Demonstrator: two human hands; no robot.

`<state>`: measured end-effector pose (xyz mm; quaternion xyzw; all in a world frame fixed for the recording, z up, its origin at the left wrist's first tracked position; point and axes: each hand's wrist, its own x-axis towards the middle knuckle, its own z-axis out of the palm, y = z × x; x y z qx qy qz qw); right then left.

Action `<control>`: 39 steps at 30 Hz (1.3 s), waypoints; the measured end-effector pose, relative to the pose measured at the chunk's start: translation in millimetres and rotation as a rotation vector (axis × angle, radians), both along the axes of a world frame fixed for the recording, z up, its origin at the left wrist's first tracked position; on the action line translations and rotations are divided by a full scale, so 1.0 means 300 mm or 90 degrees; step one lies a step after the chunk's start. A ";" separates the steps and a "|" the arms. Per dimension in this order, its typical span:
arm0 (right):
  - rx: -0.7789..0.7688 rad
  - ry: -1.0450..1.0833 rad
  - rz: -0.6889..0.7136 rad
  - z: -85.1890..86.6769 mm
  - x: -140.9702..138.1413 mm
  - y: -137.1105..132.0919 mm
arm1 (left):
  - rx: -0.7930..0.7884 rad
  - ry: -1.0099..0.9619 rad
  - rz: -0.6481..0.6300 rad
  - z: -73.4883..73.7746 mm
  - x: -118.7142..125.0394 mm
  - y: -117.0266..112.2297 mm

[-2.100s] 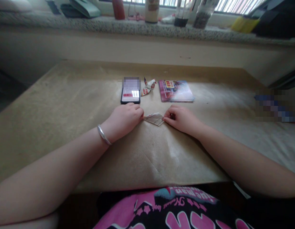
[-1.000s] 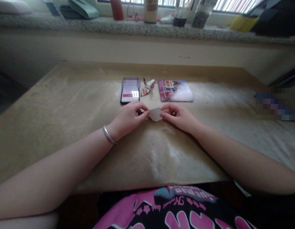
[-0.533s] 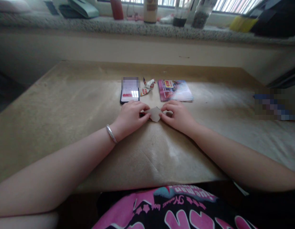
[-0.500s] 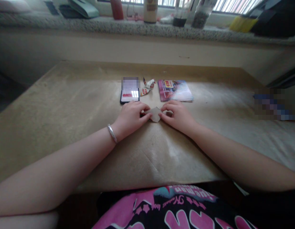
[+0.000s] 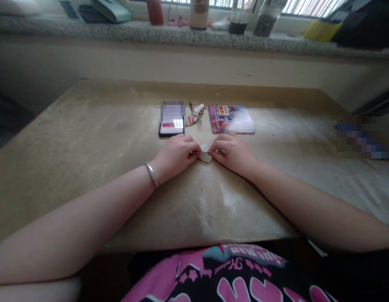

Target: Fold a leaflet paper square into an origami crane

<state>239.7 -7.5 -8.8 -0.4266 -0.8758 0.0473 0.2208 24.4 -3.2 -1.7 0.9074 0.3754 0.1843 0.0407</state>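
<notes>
A small folded piece of pale paper (image 5: 205, 157) lies between my hands near the middle of the table. My left hand (image 5: 179, 152) pinches its left side between thumb and fingers. On the opposite side, my right hand (image 5: 231, 151) pinches the paper's right edge. A crease or fold line runs across it between my fingertips; the parts under the fingers are hidden. Just beyond my left hand lies a phone (image 5: 171, 126) with its screen lit. Beside the phone stands a folded paper figure (image 5: 195, 115) with printed red and orange marks.
A stack of colourful printed sheets or a booklet (image 5: 232, 119) lies beyond my right hand. At the far right of the table (image 5: 144, 209) is a blurred blue item (image 5: 361, 140). Bottles and jars (image 5: 199, 14) line the stone windowsill (image 5: 119, 31) behind.
The paper between my hands has changed from one flat grey face to a shape with a fold across it and paler faces. My left fingers have moved slightly right, closer to my right hand.
</notes>
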 end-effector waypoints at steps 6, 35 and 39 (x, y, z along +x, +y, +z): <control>0.038 -0.078 0.032 0.020 0.013 -0.006 | 0.007 0.057 -0.011 0.021 -0.023 -0.014; 0.120 -0.121 0.127 0.016 0.071 -0.018 | 0.126 0.189 -0.177 0.070 -0.130 0.019; 0.135 -0.097 0.151 0.016 0.066 -0.019 | 0.191 0.180 -0.129 0.047 -0.123 0.026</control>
